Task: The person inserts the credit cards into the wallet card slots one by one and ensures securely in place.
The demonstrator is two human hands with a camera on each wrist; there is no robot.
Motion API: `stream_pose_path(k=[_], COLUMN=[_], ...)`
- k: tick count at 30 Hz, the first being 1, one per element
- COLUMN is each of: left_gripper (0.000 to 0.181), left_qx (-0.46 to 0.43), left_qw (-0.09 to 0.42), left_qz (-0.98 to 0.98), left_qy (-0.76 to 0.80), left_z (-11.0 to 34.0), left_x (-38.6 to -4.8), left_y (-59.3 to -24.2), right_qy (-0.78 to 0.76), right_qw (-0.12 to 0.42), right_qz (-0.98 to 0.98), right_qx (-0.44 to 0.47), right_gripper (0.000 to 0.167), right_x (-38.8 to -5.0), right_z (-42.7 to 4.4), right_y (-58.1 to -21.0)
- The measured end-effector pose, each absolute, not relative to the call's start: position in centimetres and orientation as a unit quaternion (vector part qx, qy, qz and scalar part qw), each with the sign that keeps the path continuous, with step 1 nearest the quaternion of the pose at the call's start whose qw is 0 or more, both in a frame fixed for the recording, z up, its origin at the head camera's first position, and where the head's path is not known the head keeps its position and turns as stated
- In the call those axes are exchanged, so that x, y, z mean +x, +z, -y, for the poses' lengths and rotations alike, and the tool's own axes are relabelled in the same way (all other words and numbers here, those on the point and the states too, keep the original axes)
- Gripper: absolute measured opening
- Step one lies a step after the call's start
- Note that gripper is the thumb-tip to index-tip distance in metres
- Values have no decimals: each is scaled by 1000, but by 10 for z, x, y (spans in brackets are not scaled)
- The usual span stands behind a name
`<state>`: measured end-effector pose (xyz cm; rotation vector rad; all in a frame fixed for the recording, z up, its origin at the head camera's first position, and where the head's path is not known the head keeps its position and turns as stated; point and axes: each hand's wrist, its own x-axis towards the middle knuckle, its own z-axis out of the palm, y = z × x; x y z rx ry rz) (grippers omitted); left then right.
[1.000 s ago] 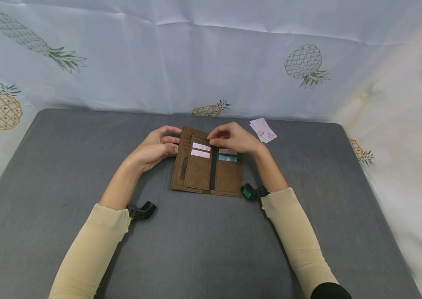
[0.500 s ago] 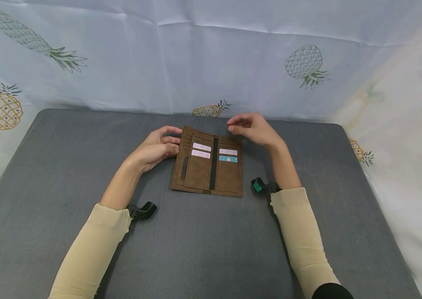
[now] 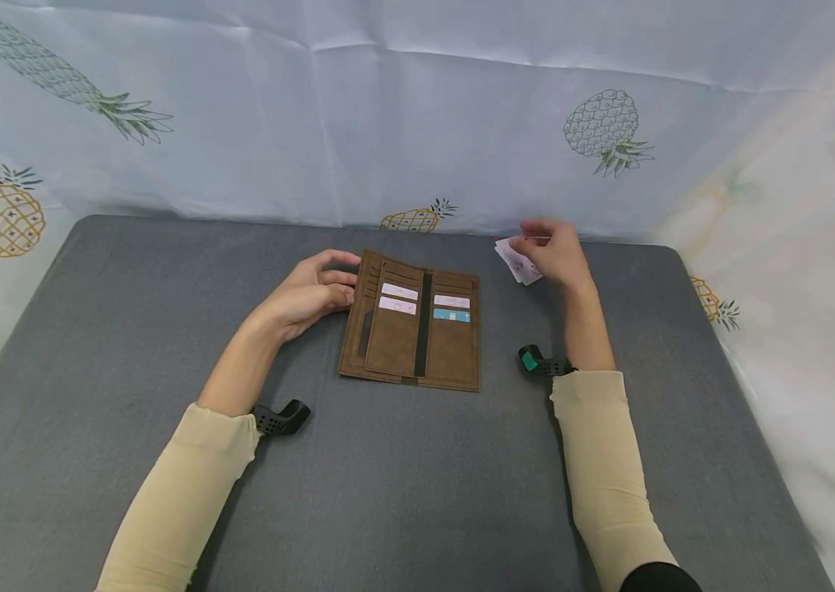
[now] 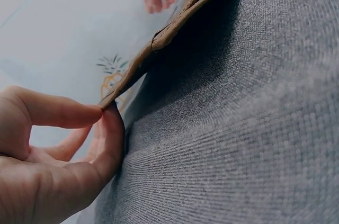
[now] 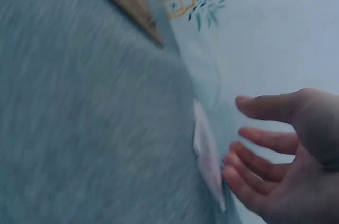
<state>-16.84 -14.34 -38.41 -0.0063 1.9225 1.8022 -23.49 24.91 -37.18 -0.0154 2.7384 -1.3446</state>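
An open brown wallet [image 3: 391, 337] lies on the grey table, pink cards [image 3: 397, 305] and a blue card [image 3: 452, 315] showing in its slots. My left hand [image 3: 317, 288] holds its left edge. In the left wrist view, thumb and fingers pinch the wallet's corner [image 4: 112, 96], slightly raised off the cloth. To the right of the wallet lie loose pink cards [image 3: 517, 261], overlapping and partly hidden by my right hand [image 3: 558, 251]. The right wrist view has the right hand's fingers relaxed and apart from the thumb, beside the cards [image 5: 207, 155], gripping nothing.
A grey cloth covers the table [image 3: 402, 485], which has rounded far corners. Behind it hangs a white curtain [image 3: 358, 115] printed with pineapples. Black wrist mounts [image 3: 282, 417] stick out inward at both sleeves.
My right hand has left the wallet's top and moved right to the loose cards. The upper pink card in the right half now shows. My left hand keeps its place.
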Motion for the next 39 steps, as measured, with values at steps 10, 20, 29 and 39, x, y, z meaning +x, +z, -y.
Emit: stream_pose_path(k=[10, 20, 29, 39], left_gripper=[68, 67, 67, 66], left_qx=[-5, -3, -3, -2], left_qw=[251, 251, 251, 250], left_qz=[-705, -704, -705, -703], left_qy=[663, 664, 663, 666], left_z=[143, 143, 142, 143], left_x=[-168, -169, -169, -168], left_y=[-383, -383, -384, -384], right_qy=[-347, -371, -407, -496], right_qw=[85, 81, 36, 44], right_qz=[-934, -925, -913, -866], right_qx=[2, 32, 7, -37], right_gripper=[69, 69, 49, 42], right_x=[-241, -240, -240, -237], right_z=[-253, -251, -255, -236], right_y=[-384, -382, -383, -370])
